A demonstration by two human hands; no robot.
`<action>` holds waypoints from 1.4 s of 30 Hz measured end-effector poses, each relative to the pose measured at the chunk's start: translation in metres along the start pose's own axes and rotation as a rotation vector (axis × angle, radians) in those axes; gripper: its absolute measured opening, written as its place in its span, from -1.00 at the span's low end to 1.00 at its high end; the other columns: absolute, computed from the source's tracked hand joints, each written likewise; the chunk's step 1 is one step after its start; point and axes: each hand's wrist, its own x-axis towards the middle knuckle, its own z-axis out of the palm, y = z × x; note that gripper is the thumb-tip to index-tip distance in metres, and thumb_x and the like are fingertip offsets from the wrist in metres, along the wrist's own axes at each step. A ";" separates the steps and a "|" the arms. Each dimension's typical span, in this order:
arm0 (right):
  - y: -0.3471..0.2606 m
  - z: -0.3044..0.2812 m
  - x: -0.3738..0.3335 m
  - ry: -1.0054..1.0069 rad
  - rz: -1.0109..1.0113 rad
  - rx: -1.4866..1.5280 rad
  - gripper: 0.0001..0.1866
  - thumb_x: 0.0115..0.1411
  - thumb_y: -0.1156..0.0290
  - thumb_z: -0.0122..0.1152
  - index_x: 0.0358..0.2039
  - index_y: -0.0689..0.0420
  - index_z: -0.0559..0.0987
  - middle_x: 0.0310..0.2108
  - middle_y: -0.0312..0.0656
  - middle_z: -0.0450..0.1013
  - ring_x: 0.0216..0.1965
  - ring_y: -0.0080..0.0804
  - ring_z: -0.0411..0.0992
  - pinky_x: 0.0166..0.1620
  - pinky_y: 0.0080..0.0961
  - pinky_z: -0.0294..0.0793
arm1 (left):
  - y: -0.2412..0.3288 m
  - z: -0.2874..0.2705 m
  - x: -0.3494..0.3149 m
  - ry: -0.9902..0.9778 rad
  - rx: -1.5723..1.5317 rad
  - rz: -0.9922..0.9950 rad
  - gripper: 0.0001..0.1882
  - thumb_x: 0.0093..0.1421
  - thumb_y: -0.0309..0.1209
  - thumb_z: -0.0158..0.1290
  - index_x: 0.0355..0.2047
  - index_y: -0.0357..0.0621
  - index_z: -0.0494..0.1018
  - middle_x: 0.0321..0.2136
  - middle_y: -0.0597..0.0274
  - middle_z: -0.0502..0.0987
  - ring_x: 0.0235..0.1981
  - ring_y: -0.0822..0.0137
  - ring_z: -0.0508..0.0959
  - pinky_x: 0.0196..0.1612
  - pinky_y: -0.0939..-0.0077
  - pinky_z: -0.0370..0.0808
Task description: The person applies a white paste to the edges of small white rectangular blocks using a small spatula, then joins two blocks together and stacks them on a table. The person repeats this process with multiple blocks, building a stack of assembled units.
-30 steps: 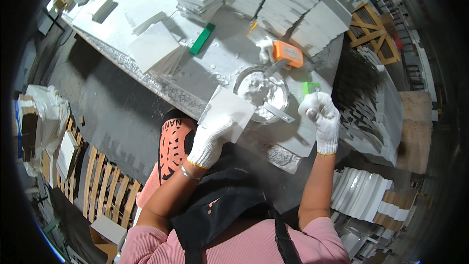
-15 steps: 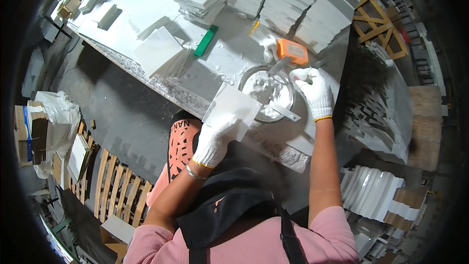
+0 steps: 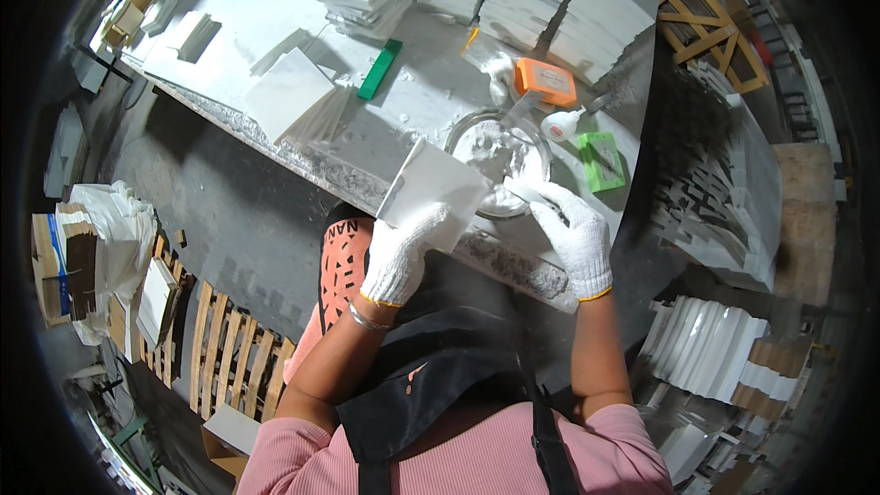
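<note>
My left hand, in a white knit glove, is closed on the lower edge of a square white tile, held tilted beside a round bowl. White paste fills much of the bowl. My right hand, also gloved, is at the bowl's near right rim, with its fingers closed around the handle end of a small putty knife. The fingers partly hide the knife. A second flat blade leans on the bowl's far rim. Beyond my right hand are a white squeeze bottle and a green box.
An orange box and a spare white glove lie behind the bowl. A green block lies farther left, near stacked tiles. Tall slab stacks line the back. The table's rough edge faces me.
My right hand has moved from the bottle, now left standing, down to the putty knife on the bowl's rim. The green box is uncovered. The left hand still holds the tile.
</note>
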 end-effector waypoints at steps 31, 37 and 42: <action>-0.014 -0.018 -0.006 0.265 -0.112 0.117 -0.72 0.22 0.56 0.29 -0.04 0.27 0.66 -0.18 -0.10 0.65 -0.26 -0.54 0.59 -0.21 -0.59 0.57 | 0.029 0.038 0.003 -0.076 0.751 0.462 -0.65 0.21 -0.51 0.26 0.00 -0.35 0.54 -0.17 0.23 0.64 -0.22 0.49 0.56 -0.15 0.56 0.53; 0.061 -0.034 -0.069 0.337 0.318 0.395 -0.63 0.23 0.52 0.32 0.07 0.17 0.64 -0.17 -0.08 0.66 -0.24 -0.43 0.61 -0.12 -0.50 0.57 | 0.025 0.082 -0.011 -0.234 0.608 0.106 -0.59 0.18 -0.46 0.28 0.04 -0.32 0.52 -0.18 0.26 0.63 -0.24 0.48 0.57 -0.19 0.57 0.53; 0.088 -0.066 -0.132 0.424 0.555 0.534 -0.66 0.28 0.45 0.26 0.08 0.13 0.64 -0.26 -0.20 0.66 -0.36 -0.57 0.56 -0.32 -0.64 0.47 | -0.034 0.106 -0.015 -0.431 0.361 -0.308 -0.60 0.21 -0.44 0.23 0.05 -0.31 0.52 -0.20 0.29 0.62 -0.26 0.53 0.56 -0.21 0.55 0.54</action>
